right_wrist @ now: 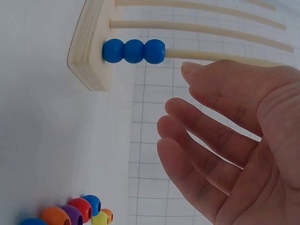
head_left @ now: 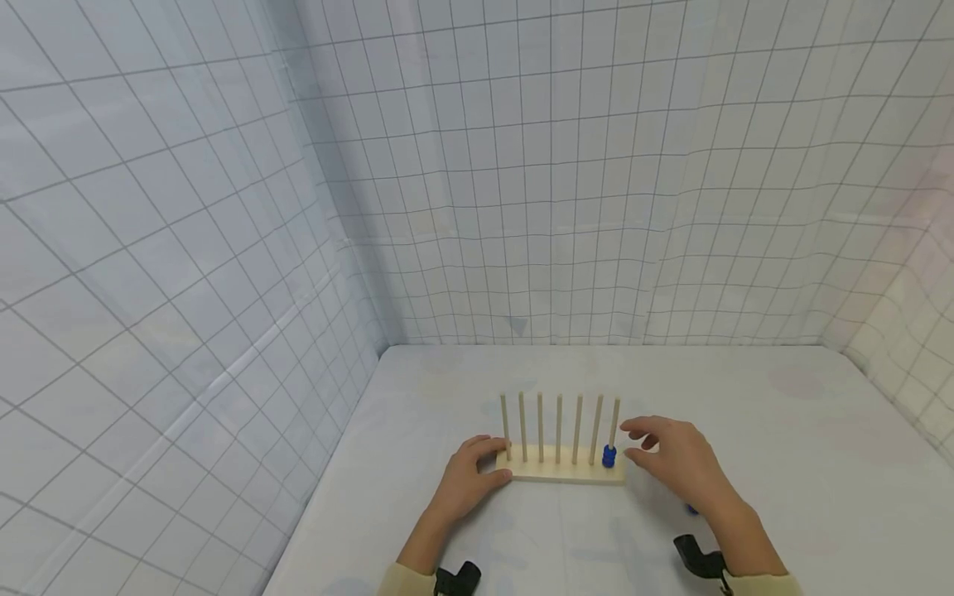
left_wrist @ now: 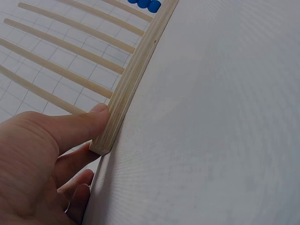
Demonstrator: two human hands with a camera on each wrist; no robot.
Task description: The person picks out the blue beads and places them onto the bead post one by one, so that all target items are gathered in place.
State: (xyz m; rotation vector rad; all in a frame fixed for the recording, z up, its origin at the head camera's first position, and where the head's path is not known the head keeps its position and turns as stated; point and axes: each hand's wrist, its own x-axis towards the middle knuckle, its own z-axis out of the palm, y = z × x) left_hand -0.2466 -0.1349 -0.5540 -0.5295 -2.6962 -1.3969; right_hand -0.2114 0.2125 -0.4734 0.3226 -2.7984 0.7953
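Observation:
A pale wooden base with several upright pegs stands on the white table. Three blue beads are stacked at the foot of the rightmost peg. My left hand grips the base's left end, thumb on the front edge and fingers behind. Just right of the beaded peg, my right hand is held with relaxed, slightly bent fingers and nothing in it. In the right wrist view, its thumb and fingers are apart beside the peg.
Loose beads in orange, purple, red, blue and yellow lie on the table to the right of the base. One blue bead shows beside my right forearm. Grid-patterned white sheets hang behind the table and at both sides.

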